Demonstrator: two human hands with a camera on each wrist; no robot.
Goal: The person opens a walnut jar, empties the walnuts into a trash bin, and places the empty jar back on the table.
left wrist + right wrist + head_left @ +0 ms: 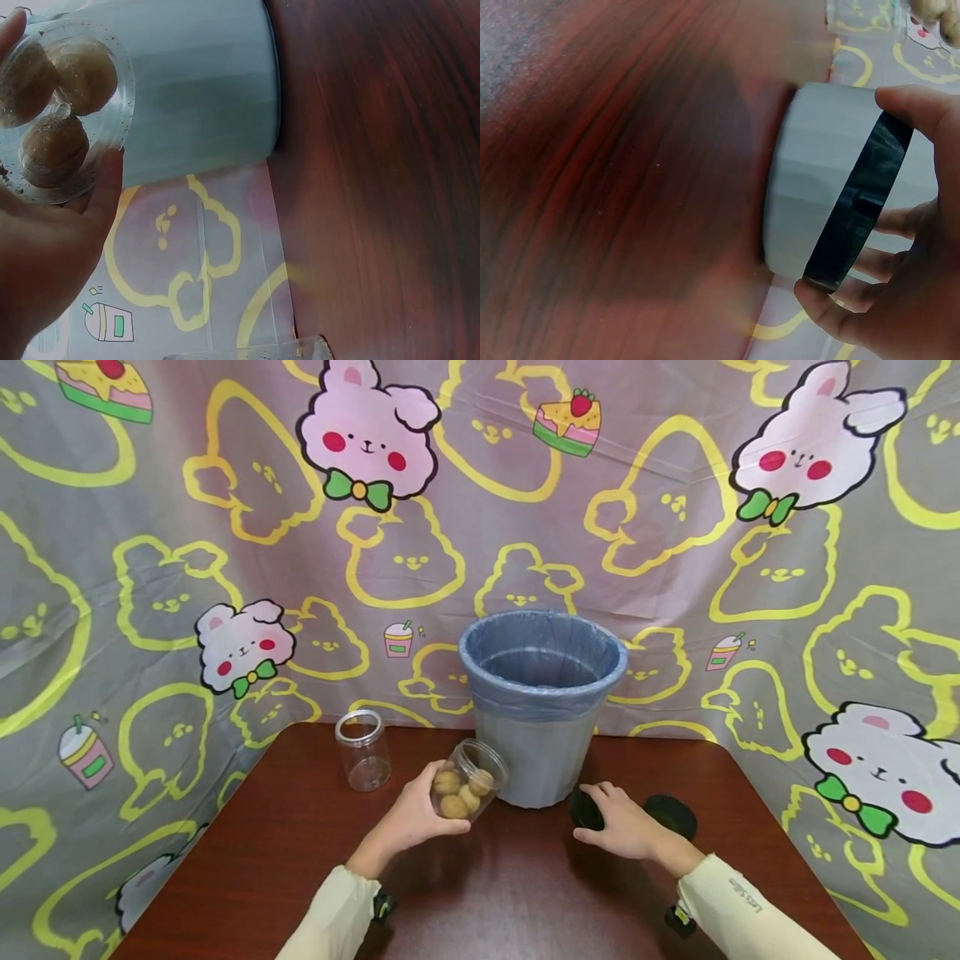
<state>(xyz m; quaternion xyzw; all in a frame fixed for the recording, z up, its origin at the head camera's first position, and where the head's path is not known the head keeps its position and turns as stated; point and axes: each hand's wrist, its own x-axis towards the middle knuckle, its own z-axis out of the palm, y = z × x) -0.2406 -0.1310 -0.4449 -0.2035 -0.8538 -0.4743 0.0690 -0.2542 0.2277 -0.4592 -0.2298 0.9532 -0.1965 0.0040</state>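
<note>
My left hand (420,810) grips a transparent jar (491,767) holding several round brown balls (453,793). The jar is tilted, its uncovered mouth up and to the right, in front of the bin. In the left wrist view the balls (56,150) show through the jar's bottom, with fingers around its side. My right hand (626,822) holds a black lid (586,811) by its rim, over the table to the right. In the right wrist view the lid (861,202) is seen edge-on, between thumb and fingers.
A grey bin (536,760) lined with a blue bag (468,664) stands at the back middle of the brown table (517,893). Another transparent jar (366,768) without a lid stands at the back left. A second black lid (672,814) lies behind my right wrist. Patterned cloth (285,568) surrounds the table.
</note>
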